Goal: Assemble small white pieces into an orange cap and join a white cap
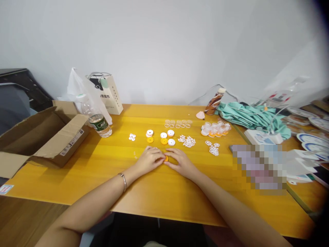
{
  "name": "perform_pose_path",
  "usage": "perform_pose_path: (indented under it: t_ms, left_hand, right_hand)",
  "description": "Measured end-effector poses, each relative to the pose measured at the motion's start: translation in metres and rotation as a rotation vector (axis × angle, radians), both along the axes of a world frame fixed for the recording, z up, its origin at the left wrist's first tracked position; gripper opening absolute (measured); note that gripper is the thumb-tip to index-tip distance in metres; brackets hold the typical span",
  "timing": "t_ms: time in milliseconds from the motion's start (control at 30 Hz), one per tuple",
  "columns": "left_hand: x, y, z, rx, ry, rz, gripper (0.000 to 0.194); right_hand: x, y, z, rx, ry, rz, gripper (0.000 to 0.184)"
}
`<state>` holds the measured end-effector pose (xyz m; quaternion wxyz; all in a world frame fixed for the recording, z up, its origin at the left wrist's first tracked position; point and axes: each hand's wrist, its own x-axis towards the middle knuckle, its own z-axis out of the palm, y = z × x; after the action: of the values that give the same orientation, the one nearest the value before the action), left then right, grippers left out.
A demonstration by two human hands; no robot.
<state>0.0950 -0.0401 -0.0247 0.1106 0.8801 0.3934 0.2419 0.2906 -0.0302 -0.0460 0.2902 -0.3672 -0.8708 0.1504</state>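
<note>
Nearest to us, our two forearms run up from the bottom edge, the elbows cut off by the frame; a thin bracelet [123,180] circles the left wrist. Our left hand [149,160] and right hand [180,162] rest on the yellow table [159,192], fingertips meeting over a small orange disc [166,158]. Both hands seem to pinch it from either side, though the fingers cover most of it, so we cannot say just how it is gripped.

Just beyond the hands lie loose white and orange discs [163,138], with a scatter of small white cut-out pieces [187,141] to their right and a few more [132,137] to their left. Farther back sits a row of clear rings [178,123] and a heap of clear caps [215,129], their shapes hard to tell apart.

At the left an open cardboard box [43,137] overhangs the table edge, beside a water bottle [99,123]. At the right a blurred patch hides whatever lies there. Against the wall stand a paper bag [110,94], a brown bottle [214,102] and crumpled green cloth [249,116]
</note>
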Motion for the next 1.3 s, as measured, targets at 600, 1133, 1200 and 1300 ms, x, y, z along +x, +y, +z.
perform_pose_path:
  t_ms: [600,1133,1200,1300]
  left_hand:
    - [-0.007,-0.003,-0.006,-0.119,-0.148,-0.022,0.020]
    - [-0.010,0.000,-0.012,-0.024,-0.106,-0.072,0.020]
    - [-0.010,0.000,-0.012,-0.011,-0.103,-0.076,0.020]
    - [-0.010,-0.001,-0.013,0.018,-0.090,-0.083,0.020]
  right_hand:
    - [-0.001,-0.001,-0.001,-0.045,0.118,0.058,0.026]
    - [0.004,-0.003,-0.004,-0.016,0.132,0.051,0.015]
    - [0.004,-0.002,-0.006,-0.008,0.131,0.052,0.015]
    - [0.004,-0.002,-0.007,0.015,0.120,0.056,0.014]
